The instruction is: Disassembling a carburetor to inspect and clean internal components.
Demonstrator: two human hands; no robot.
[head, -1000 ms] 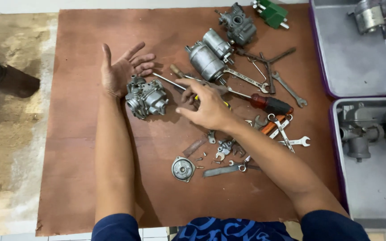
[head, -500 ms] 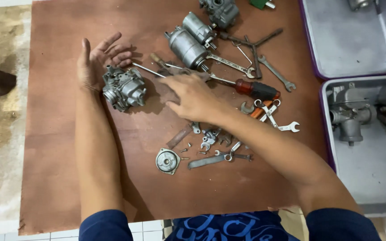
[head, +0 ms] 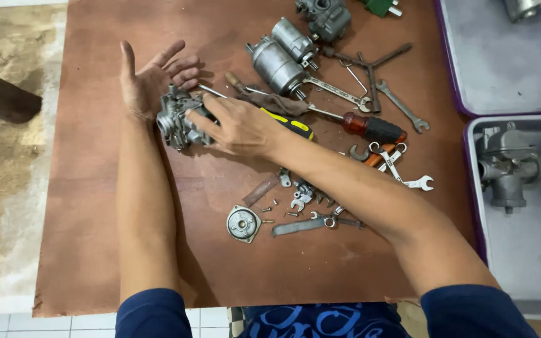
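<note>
A grey metal carburettor point(head: 180, 120) lies on the brown board point(head: 95, 188) at upper left. My right hand point(head: 236, 125) rests on its right side, fingers curled over the body. My left hand point(head: 151, 78) lies palm up just behind it, fingers spread, holding nothing. Under my right wrist a yellow-and-black screwdriver handle point(head: 289, 122) pokes out. A round metal cover point(head: 243, 223) and several small screws and brackets point(head: 298, 197) lie near the board's middle.
Two cylindrical motors point(head: 280, 62), a red-handled screwdriver point(head: 370, 127), several spanners point(head: 402, 169) and another carburettor point(head: 327, 15) crowd the upper right of the board. Two grey trays point(head: 521, 263) stand at the right, the lower one with metal parts. A dark object point(head: 1, 97) lies on the floor at left.
My right hand has moved left from the tools onto the carburettor. My left hand stays open, palm up. The camera view has shifted.
</note>
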